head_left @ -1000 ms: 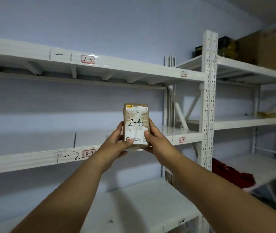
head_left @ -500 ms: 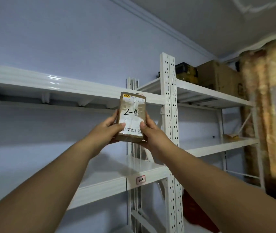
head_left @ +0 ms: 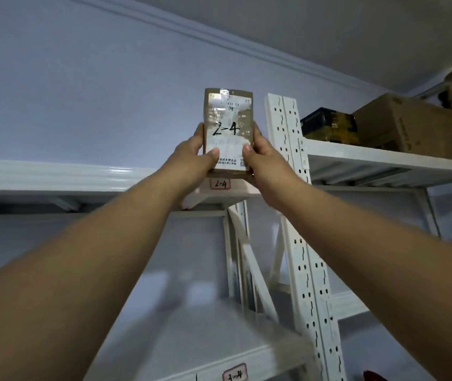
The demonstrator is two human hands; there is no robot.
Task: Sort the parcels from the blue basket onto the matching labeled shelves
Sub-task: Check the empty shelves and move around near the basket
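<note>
Parcel (head_left: 228, 130): upright, marked 2-4, at 12 o'clock above the shelf tag (head_left: 220, 184).
Left hand (head_left: 192, 158): fingers gripped its left edge.
Right hand (head_left: 264, 160): fingers gripped its right edge.

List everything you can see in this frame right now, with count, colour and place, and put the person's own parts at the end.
parcel: 1, brown with white label handwritten "2-4", held upright above the upper shelf edge
upper shelf: 1, white, left and centre
2-4 tag: 1, white with red border, on the upper shelf's front edge just below the parcel
lower shelf: 1, white, bottom centre
3-4 tag: 1, white with red border, lower shelf front edge
upright post: 1, white, perforated, right of centre
cardboard box: 1, brown, top right shelf
dark box: 1, black and yellow, left of the cardboard box
left hand: 1, grip on the parcel's left edge
right hand: 1, grip on the parcel's right edge
</note>
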